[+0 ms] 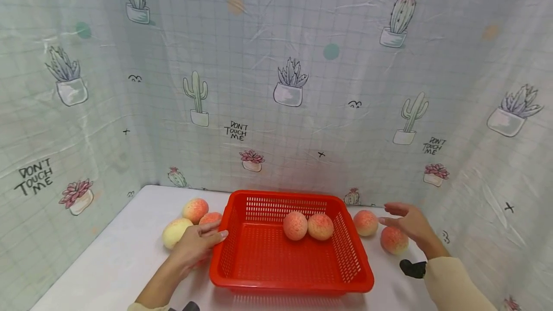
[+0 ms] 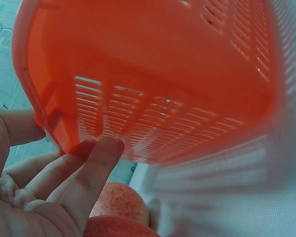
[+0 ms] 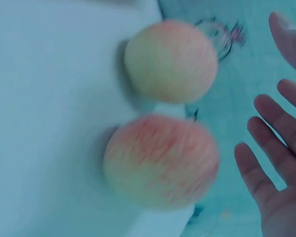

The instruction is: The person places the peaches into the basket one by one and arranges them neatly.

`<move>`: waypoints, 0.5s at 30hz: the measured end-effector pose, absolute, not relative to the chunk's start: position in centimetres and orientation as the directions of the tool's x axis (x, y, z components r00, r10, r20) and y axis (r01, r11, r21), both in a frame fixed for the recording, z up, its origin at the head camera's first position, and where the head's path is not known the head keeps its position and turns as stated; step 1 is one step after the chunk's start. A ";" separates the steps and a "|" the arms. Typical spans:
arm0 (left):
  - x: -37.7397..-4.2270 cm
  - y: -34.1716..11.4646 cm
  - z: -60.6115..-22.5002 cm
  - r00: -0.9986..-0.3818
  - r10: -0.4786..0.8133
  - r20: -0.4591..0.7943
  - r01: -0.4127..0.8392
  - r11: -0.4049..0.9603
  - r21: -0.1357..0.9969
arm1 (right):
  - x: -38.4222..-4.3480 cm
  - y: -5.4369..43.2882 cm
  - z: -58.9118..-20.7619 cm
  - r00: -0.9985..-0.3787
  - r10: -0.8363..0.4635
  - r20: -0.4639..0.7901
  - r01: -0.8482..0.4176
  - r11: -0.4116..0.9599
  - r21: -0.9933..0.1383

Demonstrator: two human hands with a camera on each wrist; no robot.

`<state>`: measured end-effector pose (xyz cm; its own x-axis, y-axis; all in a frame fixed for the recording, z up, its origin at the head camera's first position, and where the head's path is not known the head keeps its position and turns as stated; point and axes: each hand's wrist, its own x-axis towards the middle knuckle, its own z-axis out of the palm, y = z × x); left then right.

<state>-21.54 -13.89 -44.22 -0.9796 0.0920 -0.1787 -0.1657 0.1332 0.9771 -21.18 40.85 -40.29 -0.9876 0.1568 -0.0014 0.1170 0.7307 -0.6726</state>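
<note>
A red plastic basket [image 1: 276, 258] with slotted walls stands on the white table. Two peaches, one [image 1: 295, 226] beside the other [image 1: 320, 227], lie inside it toward the back. My left hand [image 1: 196, 244] pinches the basket's left rim, thumb on top and fingers against the slotted outer wall [image 2: 138, 118]. On the right, my right hand [image 1: 407, 224] hovers with spread fingers, holding nothing. Close to it are two more peaches: one [image 1: 366, 223] by the basket's right wall and a redder one [image 1: 394, 240] just below the hand. In the right wrist view both peaches [image 3: 163, 160] sit apart from the fingers [image 3: 256, 170].
Left of the basket, a pinkish peach [image 1: 195, 210], a pale yellow one [image 1: 176, 233] and another peach [image 1: 210, 218] partly behind my left hand cluster on the table [image 1: 95, 258]. A cactus-printed curtain [image 1: 259, 71] encloses the table's back and sides.
</note>
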 end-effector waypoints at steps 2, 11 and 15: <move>-21.6 -13.9 -44.2 -0.980 0.091 -0.177 -0.163 0.139 0.977 | -21.0 41.7 -40.9 -0.983 0.183 -0.007 0.142 0.741 -0.656; -21.7 -13.9 -44.3 -0.979 0.090 -0.182 -0.168 0.150 0.974 | -21.1 43.9 -44.1 -0.965 0.247 -0.086 0.246 0.745 -0.620; -21.8 -13.9 -44.4 -0.979 0.085 -0.183 -0.169 0.147 0.975 | -21.3 44.1 -45.2 -0.956 0.274 -0.106 0.282 0.754 -0.593</move>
<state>-21.76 -13.90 -44.35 -0.9795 0.0846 -0.1829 -0.1693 0.1470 0.9745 -21.32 44.11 -45.15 -0.9559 0.2738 -0.1063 0.2820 0.7545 -0.5926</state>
